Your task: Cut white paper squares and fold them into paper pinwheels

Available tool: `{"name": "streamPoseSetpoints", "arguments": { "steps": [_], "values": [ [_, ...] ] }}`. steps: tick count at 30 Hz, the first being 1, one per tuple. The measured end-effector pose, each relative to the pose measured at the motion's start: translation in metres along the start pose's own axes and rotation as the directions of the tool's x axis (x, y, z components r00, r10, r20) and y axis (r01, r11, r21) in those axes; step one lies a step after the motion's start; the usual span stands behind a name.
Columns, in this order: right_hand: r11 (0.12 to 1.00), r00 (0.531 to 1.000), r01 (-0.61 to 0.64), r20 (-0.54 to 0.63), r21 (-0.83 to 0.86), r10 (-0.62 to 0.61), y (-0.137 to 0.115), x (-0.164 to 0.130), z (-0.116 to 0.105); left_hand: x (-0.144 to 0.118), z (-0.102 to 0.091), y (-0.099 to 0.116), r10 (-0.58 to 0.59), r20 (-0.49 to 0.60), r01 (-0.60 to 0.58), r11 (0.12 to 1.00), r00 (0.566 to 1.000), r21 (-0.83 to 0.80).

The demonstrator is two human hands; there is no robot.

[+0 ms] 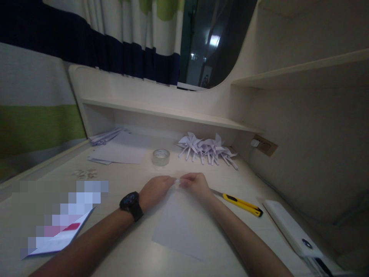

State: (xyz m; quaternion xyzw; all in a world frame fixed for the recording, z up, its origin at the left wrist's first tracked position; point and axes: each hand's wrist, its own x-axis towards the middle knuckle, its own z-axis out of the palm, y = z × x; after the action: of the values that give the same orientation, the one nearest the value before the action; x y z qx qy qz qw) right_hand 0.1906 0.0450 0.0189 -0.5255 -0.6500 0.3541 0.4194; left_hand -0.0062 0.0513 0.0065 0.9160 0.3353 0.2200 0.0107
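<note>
A white sheet of paper lies on the desk between my forearms, wide at the near side and narrowing toward my fingers. My left hand, below a black wristwatch, pinches the paper's far end with thumb and fingers. My right hand is closed on the same end from the other side, the fingertips of both hands almost meeting. What shows between them is small, whitish and blurred, so its exact fold is unclear. A yellow utility knife lies just right of my right wrist.
Behind my hands stand a roll of clear tape and several paper pinwheels. Stacked paper and small pale pieces are at the left. A lit, partly blurred screen lies near my left forearm; a white case is far right.
</note>
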Motion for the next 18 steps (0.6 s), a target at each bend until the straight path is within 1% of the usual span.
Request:
{"name": "streamPoseSetpoints", "arguments": {
  "steps": [3,7,10,13,15,18],
  "values": [
    [1.000,1.000,0.000,0.001,0.028,0.000,0.003,0.002,0.000,0.001,0.000,0.000,-0.013,-0.007,0.013,0.999,1.000,0.033],
    [1.000,1.000,0.008,0.009,0.018,-0.008,0.007,0.004,-0.003,0.001,0.002,-0.007,-0.053,-0.027,0.054,0.997,0.998,0.056],
    [0.999,0.999,0.051,0.002,-0.015,-0.051,0.008,0.003,-0.003,0.002,0.001,-0.009,-0.054,-0.035,0.055,0.998,0.998,0.021],
    [0.992,0.993,0.120,0.022,-0.030,-0.119,0.009,0.001,0.000,0.002,0.000,-0.008,-0.036,-0.051,0.033,0.998,0.998,-0.058],
    [0.995,0.994,0.093,0.045,0.047,-0.095,0.009,0.001,0.002,0.003,-0.001,-0.007,-0.017,-0.056,0.011,0.995,0.998,-0.099],
    [0.971,0.999,-0.021,0.034,0.237,0.013,0.010,0.003,0.000,0.004,-0.002,-0.011,-0.019,-0.053,0.013,0.995,0.998,-0.101]
  ]
}}
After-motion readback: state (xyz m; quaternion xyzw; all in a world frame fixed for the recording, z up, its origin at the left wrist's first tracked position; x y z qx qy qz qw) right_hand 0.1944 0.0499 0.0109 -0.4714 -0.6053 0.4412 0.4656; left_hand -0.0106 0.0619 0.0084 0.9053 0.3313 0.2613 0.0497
